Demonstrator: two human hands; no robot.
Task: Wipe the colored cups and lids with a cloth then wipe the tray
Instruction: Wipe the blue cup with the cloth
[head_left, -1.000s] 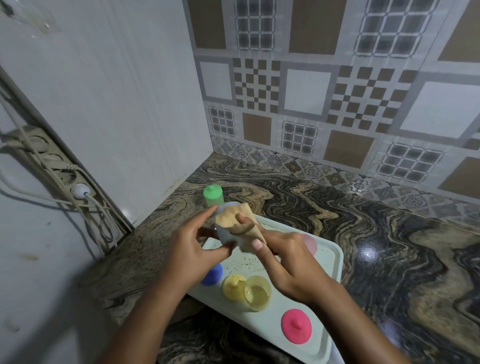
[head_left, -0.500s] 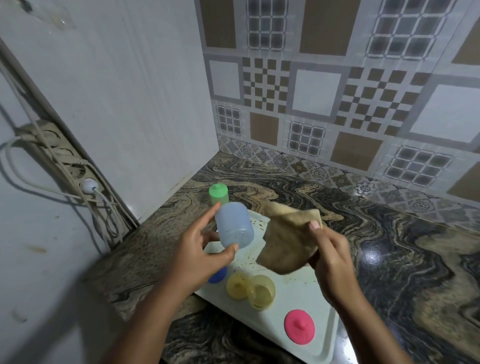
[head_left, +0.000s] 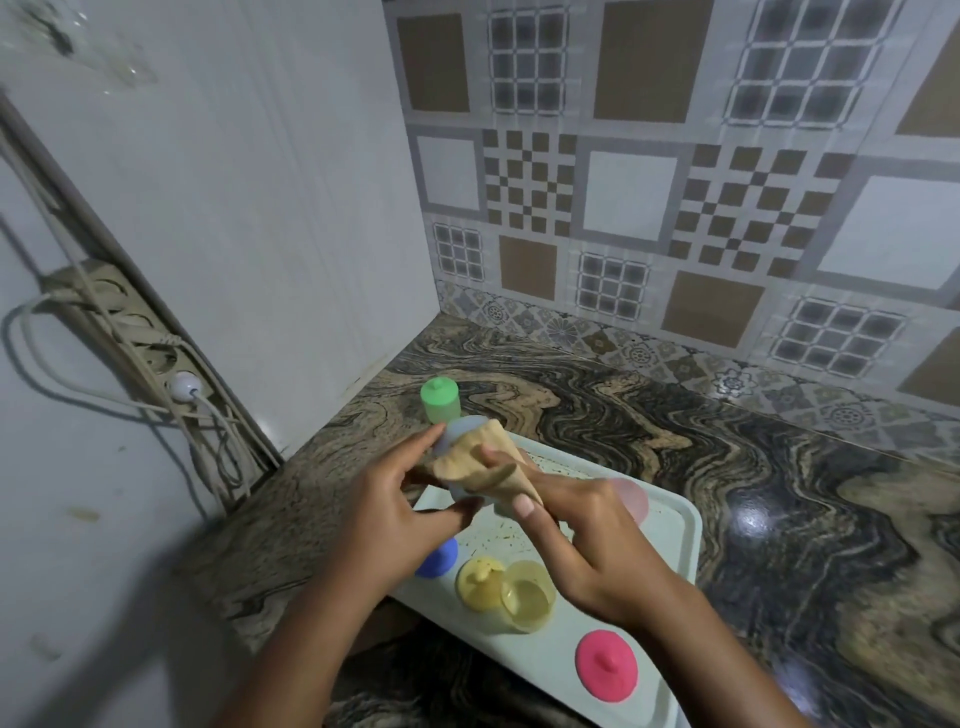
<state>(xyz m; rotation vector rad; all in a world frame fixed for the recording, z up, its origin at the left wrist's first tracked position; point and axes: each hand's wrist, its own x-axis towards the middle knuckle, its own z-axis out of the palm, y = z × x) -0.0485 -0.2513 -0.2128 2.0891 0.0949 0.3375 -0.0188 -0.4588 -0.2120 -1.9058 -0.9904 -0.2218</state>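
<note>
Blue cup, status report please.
Left hand grips blue cup above tray. Right hand presses cloth on it. Nothing in the way.

A power strip (head_left: 130, 332) with a white plug (head_left: 183, 385) hangs beside the marble counter (head_left: 727, 467).

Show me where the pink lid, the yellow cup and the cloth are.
pink lid (head_left: 606, 666), head view, on its top near the knob.
yellow cup (head_left: 527, 595), head view, on its open mouth.
cloth (head_left: 483, 457), head view, on its middle fold.

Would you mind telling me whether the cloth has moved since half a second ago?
Yes: the cloth came back left from above the tray onto the blue cup.
</note>
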